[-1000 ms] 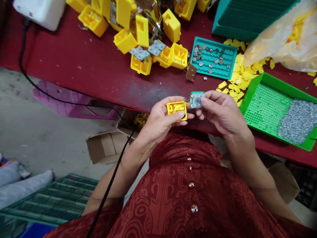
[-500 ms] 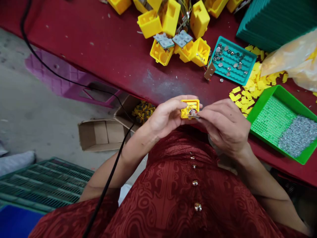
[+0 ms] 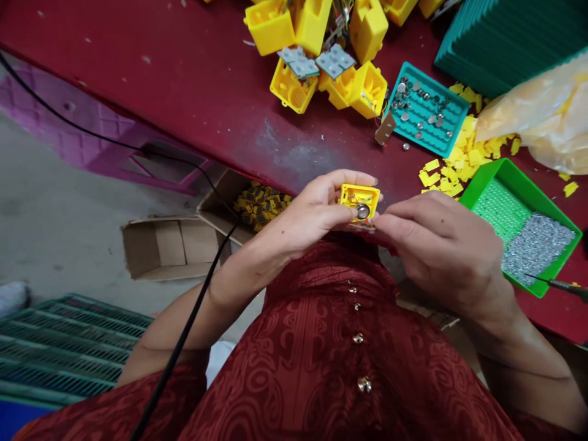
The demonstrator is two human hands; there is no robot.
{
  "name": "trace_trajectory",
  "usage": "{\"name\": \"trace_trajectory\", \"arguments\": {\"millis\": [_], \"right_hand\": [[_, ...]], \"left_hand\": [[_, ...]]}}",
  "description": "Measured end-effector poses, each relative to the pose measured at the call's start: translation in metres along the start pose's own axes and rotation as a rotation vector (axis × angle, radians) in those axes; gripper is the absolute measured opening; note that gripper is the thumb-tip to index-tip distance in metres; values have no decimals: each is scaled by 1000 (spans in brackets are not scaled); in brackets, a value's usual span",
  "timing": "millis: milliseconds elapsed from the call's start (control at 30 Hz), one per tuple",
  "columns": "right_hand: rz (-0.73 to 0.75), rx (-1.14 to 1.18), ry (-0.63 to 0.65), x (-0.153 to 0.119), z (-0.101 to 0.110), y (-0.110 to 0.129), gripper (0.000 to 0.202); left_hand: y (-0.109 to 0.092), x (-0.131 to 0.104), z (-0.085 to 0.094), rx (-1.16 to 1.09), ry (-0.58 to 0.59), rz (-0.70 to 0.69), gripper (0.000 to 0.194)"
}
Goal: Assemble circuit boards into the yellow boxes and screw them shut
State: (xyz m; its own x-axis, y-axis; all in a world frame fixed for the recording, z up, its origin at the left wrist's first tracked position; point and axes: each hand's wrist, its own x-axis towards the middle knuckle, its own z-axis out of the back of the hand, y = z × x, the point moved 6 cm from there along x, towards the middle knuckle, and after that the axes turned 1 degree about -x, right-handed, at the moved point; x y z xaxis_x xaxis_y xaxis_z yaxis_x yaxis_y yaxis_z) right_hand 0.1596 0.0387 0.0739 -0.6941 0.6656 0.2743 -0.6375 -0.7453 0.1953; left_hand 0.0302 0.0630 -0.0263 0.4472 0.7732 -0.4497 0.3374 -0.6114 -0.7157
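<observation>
My left hand [image 3: 316,211] grips a small open yellow plastic case [image 3: 361,191], fingers behind it and the thumb inside its lower edge. Thin wires run inside the case. A round silver part [image 3: 362,211], like a speaker or button cell, sits in it beside the thumb tip. My right hand [image 3: 432,245] is closed in a pinch at the case's lower right corner. Between its fingertips and the case's near edge shows a thin board [image 3: 364,227], edge-on and mostly hidden.
Several yellow housings [image 3: 294,92] with grey keypads stand at the back. A teal tray [image 3: 427,138] holds round metal cells. Small yellow pieces [image 3: 459,165] lie near a green basket [image 3: 542,184] of screws; a screwdriver [image 3: 560,285] tip hangs over it. A black cable [image 3: 202,300] crosses my left arm.
My left thumb has moved down from the case's upper left to its lower edge by the round part. The thin board now lies below the case's edge. A screwdriver has come into view at right.
</observation>
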Motion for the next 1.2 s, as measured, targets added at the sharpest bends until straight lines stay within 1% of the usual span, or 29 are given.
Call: {"name": "trace_trajectory", "arguments": {"millis": [100,200,267,333,467,600,733,800,1000,1100,1200], "right_hand": [[-97,-8,46,1,-1,-7,15],[-141,47,135,3,-7,-15,15],[-161,74,190,4,-11,-20,17],[-175,89,208,5,-13,-23,20],[-168,79,149,9,-14,-25,17],[-136,118,177,11,-19,-27,16],[-242,163,187,8,-19,-34,18],[-294,193,191,6,-19,-36,15],[-347,267,25,4,-12,-35,4],[-405,314,19,2,-12,-38,7],[-420,349,4,0,-11,-41,5]], "left_hand": [[2,-1,-4,-29,11,28,41],[6,-4,-7,-105,43,74,42],[9,-5,-7,-112,43,67,48],[10,-5,-5,-70,38,37,53],[11,-2,-6,-13,76,-14,50],[11,0,-6,-16,91,-33,48],[12,2,-4,27,89,-22,53],[12,3,-3,52,88,-24,56],[12,6,-5,84,59,-60,57],[9,4,-7,64,47,-44,57],[8,2,-8,36,42,9,55]]}}
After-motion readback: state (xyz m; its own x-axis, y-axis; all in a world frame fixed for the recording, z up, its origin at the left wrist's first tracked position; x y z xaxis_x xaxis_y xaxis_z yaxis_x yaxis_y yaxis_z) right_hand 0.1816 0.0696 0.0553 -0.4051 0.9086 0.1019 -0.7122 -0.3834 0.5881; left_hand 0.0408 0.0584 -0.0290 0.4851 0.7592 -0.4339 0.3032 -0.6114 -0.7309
